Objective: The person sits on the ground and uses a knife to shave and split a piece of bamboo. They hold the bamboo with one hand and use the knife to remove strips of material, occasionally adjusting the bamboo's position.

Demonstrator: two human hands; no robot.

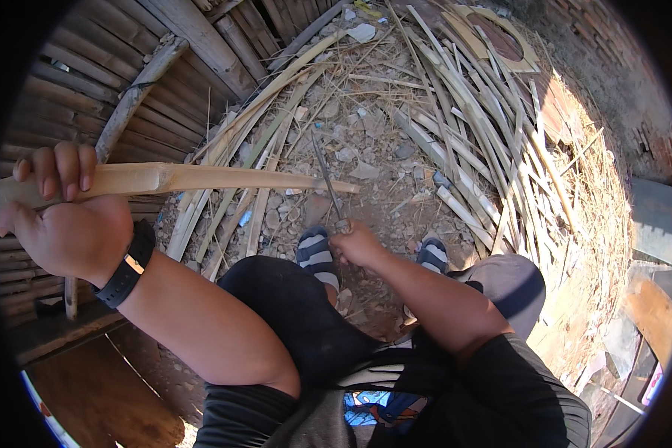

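Observation:
My left hand (71, 201) is closed round the wide end of a long pale bamboo strip (224, 179), raised at the left and reaching across to the middle. A black-banded watch sits on that wrist. In front of my knees, my right hand (357, 243) grips the handle of a long thin-bladed knife (323, 166), its blade pointing away from me. The blade crosses the strip close to its narrow far end; whether it bites into the bamboo I cannot tell. Most of the knife's handle is hidden in my fist.
Split bamboo strips (463, 127) lie piled at the right, with more strips (254, 142) at the left. Rubble and shavings cover the ground (366, 149) around my sandalled feet. A bamboo-slat wall (82, 97) stands at the left, a brick wall (620, 82) at the far right.

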